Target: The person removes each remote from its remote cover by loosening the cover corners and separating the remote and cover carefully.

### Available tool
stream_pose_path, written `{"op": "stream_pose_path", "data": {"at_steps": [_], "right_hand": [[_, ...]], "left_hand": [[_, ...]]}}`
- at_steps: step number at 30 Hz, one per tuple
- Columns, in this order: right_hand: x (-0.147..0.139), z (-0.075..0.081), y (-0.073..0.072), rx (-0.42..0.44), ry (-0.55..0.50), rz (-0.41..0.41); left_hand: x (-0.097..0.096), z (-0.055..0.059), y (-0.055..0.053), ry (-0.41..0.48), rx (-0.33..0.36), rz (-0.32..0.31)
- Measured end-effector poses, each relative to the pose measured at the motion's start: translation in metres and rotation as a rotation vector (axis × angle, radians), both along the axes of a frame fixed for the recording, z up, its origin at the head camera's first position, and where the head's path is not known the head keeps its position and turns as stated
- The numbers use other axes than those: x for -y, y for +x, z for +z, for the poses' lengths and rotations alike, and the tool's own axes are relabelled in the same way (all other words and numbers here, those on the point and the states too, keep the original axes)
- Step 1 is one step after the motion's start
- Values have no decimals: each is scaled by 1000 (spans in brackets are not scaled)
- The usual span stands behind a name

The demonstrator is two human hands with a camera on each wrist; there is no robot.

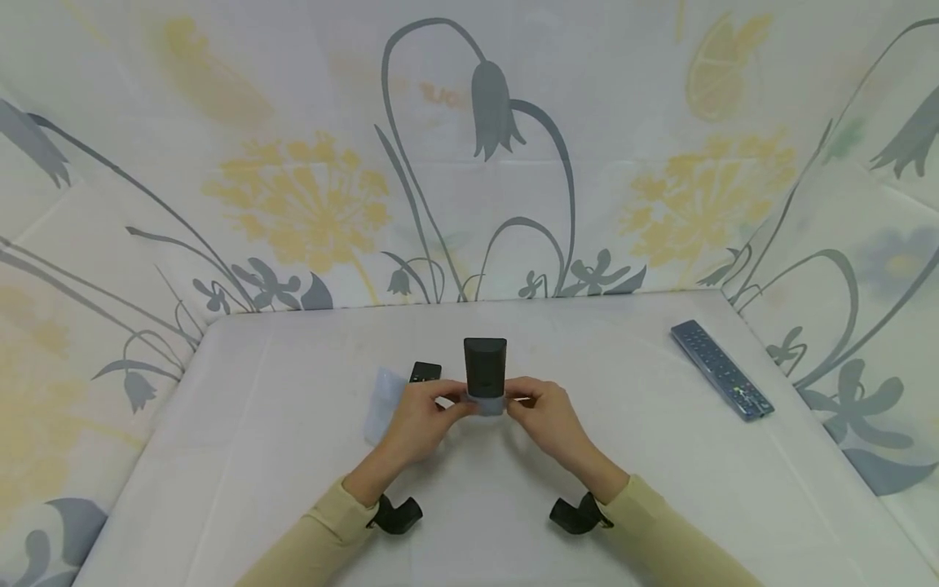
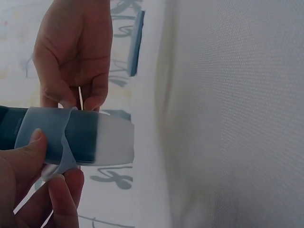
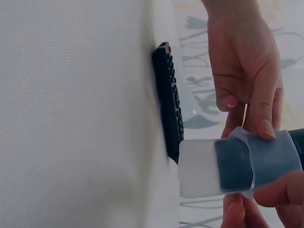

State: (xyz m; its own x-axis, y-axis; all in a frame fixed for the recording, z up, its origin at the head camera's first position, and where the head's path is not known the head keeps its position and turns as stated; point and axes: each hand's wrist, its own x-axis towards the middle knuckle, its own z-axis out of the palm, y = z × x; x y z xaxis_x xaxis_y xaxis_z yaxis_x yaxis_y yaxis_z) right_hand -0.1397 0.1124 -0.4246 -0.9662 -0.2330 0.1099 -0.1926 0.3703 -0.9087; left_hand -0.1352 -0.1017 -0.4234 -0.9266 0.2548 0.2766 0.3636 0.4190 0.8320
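A dark, elongated device (image 1: pixel 485 365), its buttons not visible, stands upright between both hands in the head view. A translucent sleeve (image 1: pixel 487 404) wraps its lower part; in the left wrist view the sleeve (image 2: pixel 43 124) has a folded, flared edge, and a whitish end (image 2: pixel 115 139) extends past the dark body. My left hand (image 1: pixel 424 420) pinches the sleeve from the left, thumb flat on it and fingertips at the loose edge. From the opposite side my right hand (image 1: pixel 548 417) grips it, thumb and fingers curled at the edge in the right wrist view.
Beyond the left hand lie a small black remote control (image 1: pixel 425 372) and a pale translucent sheet (image 1: pixel 385 403). A long dark remote control (image 1: pixel 722 370) lies at the table's right. Patterned cloth walls (image 1: pixel 323 204) border the white table (image 1: pixel 279 456). Black mounts (image 1: pixel 396 516) sit at both wrists.
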Motion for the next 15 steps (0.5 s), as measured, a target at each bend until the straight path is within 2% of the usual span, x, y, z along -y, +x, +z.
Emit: {"op": "stream_pose_path", "data": {"at_steps": [7, 15], "right_hand": [[-3, 2, 0, -60, -22, 41], [-6, 7, 3, -157, -101, 66]], "left_hand": [[1, 2, 1, 7, -3, 13], [1, 0, 2, -11, -59, 28]]}}
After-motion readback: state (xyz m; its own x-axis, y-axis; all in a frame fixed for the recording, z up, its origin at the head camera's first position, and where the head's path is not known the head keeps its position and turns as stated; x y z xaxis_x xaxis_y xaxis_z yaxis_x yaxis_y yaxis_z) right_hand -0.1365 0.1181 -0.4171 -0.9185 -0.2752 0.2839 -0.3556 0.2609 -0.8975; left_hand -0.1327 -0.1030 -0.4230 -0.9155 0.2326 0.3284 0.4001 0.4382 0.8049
